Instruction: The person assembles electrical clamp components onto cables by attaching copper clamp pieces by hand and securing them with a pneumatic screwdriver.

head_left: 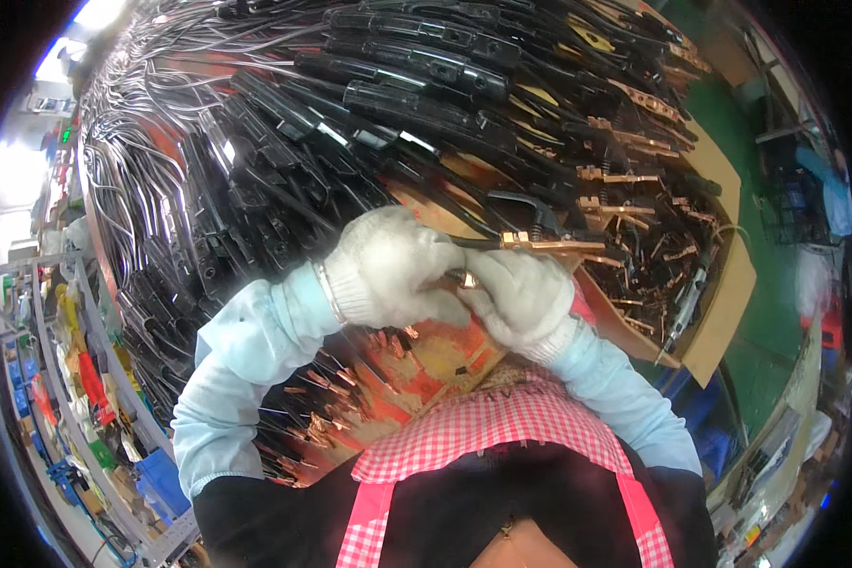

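Note:
My left hand (393,265), in a white knit glove, is closed with its fingertips toward the right hand. My right hand (523,295), gloved the same way, bends its fingers in from the right. Between the fingertips shows a small copper-coloured metal part (466,279); the gloves cover most of it, so its full shape is hidden. Just beyond the hands lies a clamp with copper-coloured jaws (549,243) and a black lever (523,199), like a welding electrode holder. Its black rear end runs toward the left glove, and I cannot tell whether the glove touches it.
Rows of black handles (426,109) cover the table's far and left parts, with grey metal rods (128,161) behind. An open cardboard box (724,303) of copper-coloured parts stands right. Copper-tipped pieces (322,398) lie near left on the reddish tabletop (445,355). Shelving (76,379) stands left.

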Demonstrator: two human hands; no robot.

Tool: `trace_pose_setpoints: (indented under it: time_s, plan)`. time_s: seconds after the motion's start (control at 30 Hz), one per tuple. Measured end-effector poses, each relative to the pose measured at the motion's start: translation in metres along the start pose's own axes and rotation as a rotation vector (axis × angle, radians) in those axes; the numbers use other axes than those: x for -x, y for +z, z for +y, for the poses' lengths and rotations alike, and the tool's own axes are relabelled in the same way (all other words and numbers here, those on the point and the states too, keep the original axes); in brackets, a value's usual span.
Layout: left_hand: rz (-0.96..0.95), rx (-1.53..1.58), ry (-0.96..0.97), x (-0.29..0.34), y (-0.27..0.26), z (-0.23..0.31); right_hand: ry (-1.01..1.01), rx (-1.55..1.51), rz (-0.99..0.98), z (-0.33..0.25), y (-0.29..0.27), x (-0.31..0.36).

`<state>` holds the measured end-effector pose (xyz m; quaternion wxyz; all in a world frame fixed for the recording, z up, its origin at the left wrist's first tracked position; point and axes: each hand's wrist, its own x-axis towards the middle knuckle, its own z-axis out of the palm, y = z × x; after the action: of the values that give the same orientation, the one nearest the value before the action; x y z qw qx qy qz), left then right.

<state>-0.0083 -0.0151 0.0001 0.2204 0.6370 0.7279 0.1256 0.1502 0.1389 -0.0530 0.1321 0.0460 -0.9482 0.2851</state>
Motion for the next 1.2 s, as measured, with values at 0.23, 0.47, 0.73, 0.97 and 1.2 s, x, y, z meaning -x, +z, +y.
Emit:
trace_pose_setpoints:
  time_s: [0.23, 0.47, 0.73, 0.97, 1.2]
  plan:
    - [0.081, -0.093, -0.018, 0.007, 0.014, 0.003, 0.314, 0.338, 0.495, 0.063, -0.049, 0.083]
    - [0.145, -0.143, -0.027, 0.002, 0.019, 0.010, 1.410, 0.458, 0.349, 0.253, -0.053, 0.268]
    - [0.203, -0.088, -0.095, -0.001, 0.021, 0.016, 1.227, -0.529, 0.874, 0.190, -0.074, 0.189]
    - [0.241, -0.137, -0.092, 0.001, 0.018, 0.016, 0.418, -1.673, 0.943, 0.059, -0.109, 0.032]
    - [0.159, -0.182, -0.107, -0.002, 0.026, 0.013, 0.178, -1.441, 0.683, -0.014, -0.073, -0.025]
